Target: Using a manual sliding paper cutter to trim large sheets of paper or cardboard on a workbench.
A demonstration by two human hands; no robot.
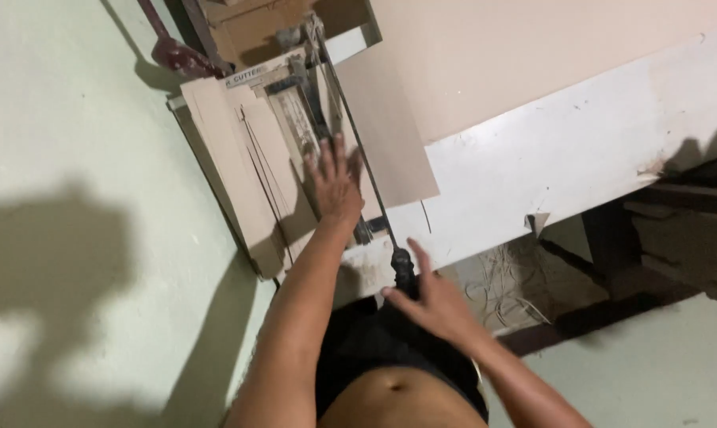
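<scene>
Cutter lever (358, 143) runs away from person; right hand (434, 305) seemingly at handle.

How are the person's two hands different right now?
The left hand lies flat with its fingers spread on the beige board on the paper cutter, while the right hand is at the dark handle of the cutter's long blade arm. The left hand reaches farther from the body; the right hand is closer in and looks blurred. Both are bare and open, gripping nothing.
</scene>
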